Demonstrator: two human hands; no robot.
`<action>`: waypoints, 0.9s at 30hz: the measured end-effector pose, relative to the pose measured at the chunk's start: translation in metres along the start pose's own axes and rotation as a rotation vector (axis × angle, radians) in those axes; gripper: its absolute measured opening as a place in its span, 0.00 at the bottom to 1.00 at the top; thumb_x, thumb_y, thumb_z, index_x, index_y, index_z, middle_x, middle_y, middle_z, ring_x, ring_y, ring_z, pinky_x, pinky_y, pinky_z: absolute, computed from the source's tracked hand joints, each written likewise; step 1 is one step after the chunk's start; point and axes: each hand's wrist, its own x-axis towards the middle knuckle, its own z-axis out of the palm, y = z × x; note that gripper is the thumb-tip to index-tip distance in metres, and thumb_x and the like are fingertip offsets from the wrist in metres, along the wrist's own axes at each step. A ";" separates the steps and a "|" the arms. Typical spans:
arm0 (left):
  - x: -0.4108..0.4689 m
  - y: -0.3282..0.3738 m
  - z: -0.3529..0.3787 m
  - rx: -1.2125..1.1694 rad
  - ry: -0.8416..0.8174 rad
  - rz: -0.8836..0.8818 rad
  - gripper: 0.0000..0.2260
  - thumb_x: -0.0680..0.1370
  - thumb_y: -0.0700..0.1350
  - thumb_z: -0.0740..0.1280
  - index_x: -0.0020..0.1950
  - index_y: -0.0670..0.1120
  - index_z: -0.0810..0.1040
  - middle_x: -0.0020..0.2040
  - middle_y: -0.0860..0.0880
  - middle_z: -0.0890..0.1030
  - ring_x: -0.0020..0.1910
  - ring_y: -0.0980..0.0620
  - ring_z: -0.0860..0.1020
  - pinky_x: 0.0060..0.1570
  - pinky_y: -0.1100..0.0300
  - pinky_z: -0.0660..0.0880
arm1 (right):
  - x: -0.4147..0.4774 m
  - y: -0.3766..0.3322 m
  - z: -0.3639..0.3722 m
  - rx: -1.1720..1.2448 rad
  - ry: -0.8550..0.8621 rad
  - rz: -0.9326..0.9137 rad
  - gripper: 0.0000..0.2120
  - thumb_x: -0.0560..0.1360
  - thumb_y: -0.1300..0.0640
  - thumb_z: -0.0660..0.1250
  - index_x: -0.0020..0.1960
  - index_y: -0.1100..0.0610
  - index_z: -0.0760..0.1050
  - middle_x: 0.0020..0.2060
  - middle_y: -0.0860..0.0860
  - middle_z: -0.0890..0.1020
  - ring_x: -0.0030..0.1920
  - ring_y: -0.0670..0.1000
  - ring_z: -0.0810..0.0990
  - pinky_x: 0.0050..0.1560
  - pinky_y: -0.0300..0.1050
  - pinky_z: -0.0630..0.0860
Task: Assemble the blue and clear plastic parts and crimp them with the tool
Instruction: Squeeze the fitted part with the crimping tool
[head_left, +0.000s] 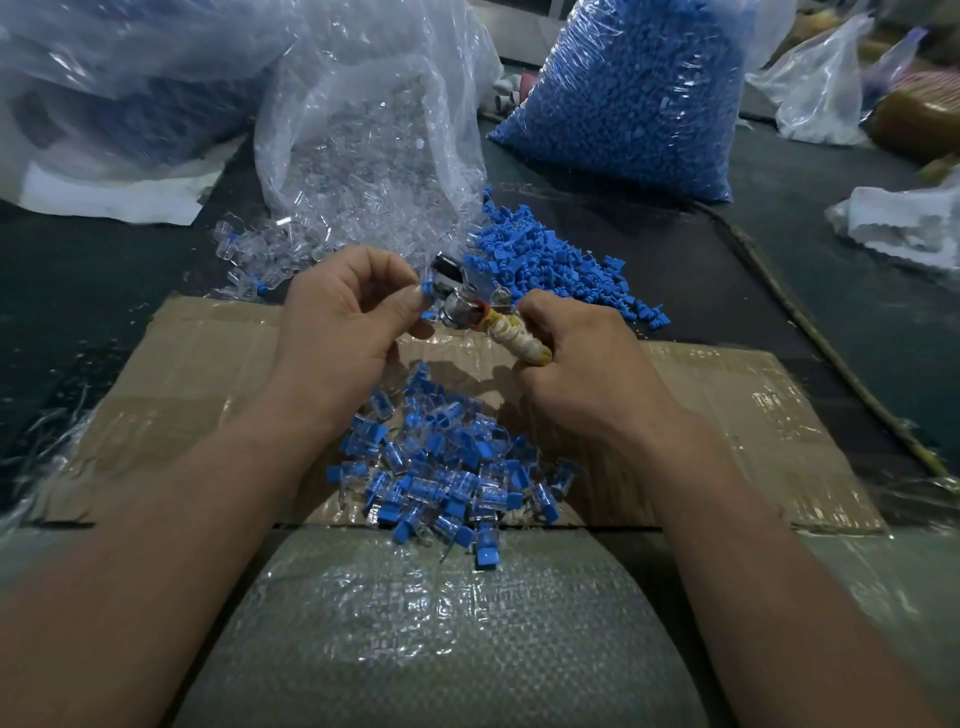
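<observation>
Blue-and-clear part (427, 289), pinched by the fingertips of the left hand (337, 312), sits at the metal head of the tool (465, 304) gripped in the curled right hand (582, 358), so it looks like the crimping step, and next calls for a firm, square squeeze.

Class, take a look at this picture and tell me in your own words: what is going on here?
A person is putting small plastic pieces together by hand. The left hand pinches a blue and clear piece at the metal head of the crimping tool, whose tape-wrapped handle the right hand holds. Loose blue parts and clear parts lie in heaps beyond the hands, the clear ones spilling from a bag. A pile of joined pieces sits on the cardboard, nearer the person.
</observation>
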 end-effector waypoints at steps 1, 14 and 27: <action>0.000 0.000 0.000 0.006 0.001 0.003 0.12 0.75 0.32 0.64 0.38 0.48 0.73 0.34 0.49 0.76 0.29 0.62 0.77 0.26 0.69 0.72 | 0.000 0.000 0.000 0.004 -0.003 0.003 0.07 0.70 0.59 0.66 0.45 0.51 0.69 0.37 0.46 0.73 0.38 0.46 0.70 0.35 0.41 0.64; 0.000 -0.003 0.000 0.003 0.002 0.007 0.13 0.76 0.31 0.63 0.38 0.48 0.72 0.34 0.49 0.75 0.29 0.62 0.76 0.31 0.67 0.76 | -0.001 -0.004 0.000 0.011 0.015 0.032 0.09 0.68 0.59 0.66 0.40 0.49 0.67 0.33 0.44 0.72 0.35 0.45 0.70 0.34 0.42 0.65; 0.003 0.003 -0.006 0.017 0.066 -0.081 0.09 0.75 0.33 0.65 0.40 0.46 0.74 0.36 0.47 0.78 0.27 0.62 0.77 0.28 0.71 0.73 | 0.002 0.007 -0.003 0.125 0.029 0.045 0.14 0.67 0.57 0.72 0.52 0.52 0.77 0.39 0.44 0.77 0.42 0.47 0.75 0.41 0.43 0.72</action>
